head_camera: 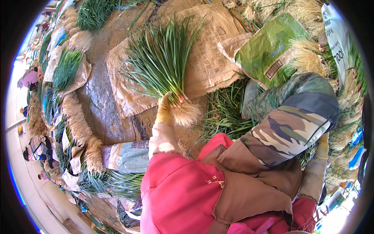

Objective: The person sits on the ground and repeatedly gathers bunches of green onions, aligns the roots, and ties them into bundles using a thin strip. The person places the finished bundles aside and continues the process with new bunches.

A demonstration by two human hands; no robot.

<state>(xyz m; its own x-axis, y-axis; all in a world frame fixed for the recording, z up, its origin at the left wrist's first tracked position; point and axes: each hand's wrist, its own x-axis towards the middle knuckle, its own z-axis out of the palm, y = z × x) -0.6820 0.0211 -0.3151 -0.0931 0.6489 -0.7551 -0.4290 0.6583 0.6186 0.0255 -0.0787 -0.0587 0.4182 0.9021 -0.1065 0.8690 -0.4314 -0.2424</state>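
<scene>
My left hand (164, 107), in a yellowish glove, grips a bunch of green onions (163, 63) near its pale stem ends. The long green leaves fan out away from me over a tan woven sack (213, 44) laid flat on the ground. The bunch's reddish-white bases and bushy pale roots (187, 113) point back towards me. My right hand (322, 146), also gloved, hangs low on the right beyond my camouflage-clad leg. Its fingers are mostly hidden, so what it holds or touches cannot be seen. Green onions with pale roots (312, 61) lie near that side.
Loose green onions (228, 111) lie by my foot. A green printed sack (271, 52) rests ahead of my knee. Rows of rooted bundles (77, 117) line the left, beside wet brown sheeting (102, 96). A rolled printed sack (128, 156) sits near my left arm. Other people are farther left.
</scene>
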